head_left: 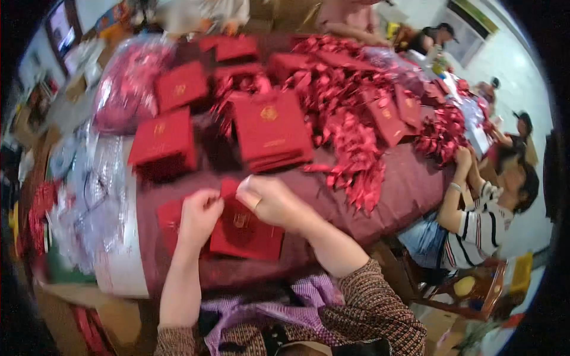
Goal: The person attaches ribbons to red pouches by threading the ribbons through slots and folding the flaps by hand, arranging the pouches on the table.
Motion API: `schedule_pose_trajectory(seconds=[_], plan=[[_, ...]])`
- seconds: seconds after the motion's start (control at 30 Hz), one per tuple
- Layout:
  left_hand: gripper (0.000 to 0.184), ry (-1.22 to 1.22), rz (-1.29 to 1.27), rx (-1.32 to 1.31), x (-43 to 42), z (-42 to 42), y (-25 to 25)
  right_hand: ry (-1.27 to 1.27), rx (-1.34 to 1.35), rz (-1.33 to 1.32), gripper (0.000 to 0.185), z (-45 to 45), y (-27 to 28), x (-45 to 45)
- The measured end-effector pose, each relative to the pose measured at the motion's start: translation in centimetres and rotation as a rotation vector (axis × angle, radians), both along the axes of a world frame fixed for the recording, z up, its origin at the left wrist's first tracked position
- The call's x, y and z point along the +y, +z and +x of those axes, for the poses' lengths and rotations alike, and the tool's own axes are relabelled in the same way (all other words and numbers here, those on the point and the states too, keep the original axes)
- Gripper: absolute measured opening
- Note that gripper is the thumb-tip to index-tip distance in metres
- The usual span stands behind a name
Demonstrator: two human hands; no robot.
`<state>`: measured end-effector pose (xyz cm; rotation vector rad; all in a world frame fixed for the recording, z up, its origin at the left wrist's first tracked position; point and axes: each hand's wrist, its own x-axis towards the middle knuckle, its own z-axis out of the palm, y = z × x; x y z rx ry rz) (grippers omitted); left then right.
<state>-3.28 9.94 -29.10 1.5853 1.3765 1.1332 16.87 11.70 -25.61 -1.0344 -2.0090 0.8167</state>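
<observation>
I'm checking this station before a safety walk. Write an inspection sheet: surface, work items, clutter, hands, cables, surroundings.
Surface: dark red cover, wrinkled toward the right.
Work items: red emblem-marked piece below the hands; emblem-marked stack beyond.
Clutter: heaped red ribbons; loose clear plastic at left.
Hands: left hand and right hand curled close together; grip details blurred.
Cables: nothing seen.
Surroundings: seated co-worker in striped shirt, right.

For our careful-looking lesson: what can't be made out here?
Head view: what the left hand and right hand hold, if anything; hidden by grip and blur.
Head view: lettering on the large red stack; too small, blurred.
Head view: head of the person in pink; cut off by top edge.
</observation>
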Motion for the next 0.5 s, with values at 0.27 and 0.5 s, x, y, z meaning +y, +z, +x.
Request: schedule_pose_trajectory(seconds=[0.27, 0.5], plan=[[0.02, -0.014, -0.215, -0.334, -0.4, -0.3, 2.2, -0.021, 0.026, -0.166, 0.014, -0.2, 0.4, -0.2], [0.025, -0.055, -0.323, -0.465, -0.7, -0.2, 2.6, -0.004, 0.002, -0.146, 0.01, -0.4, 0.7, -0.4]])
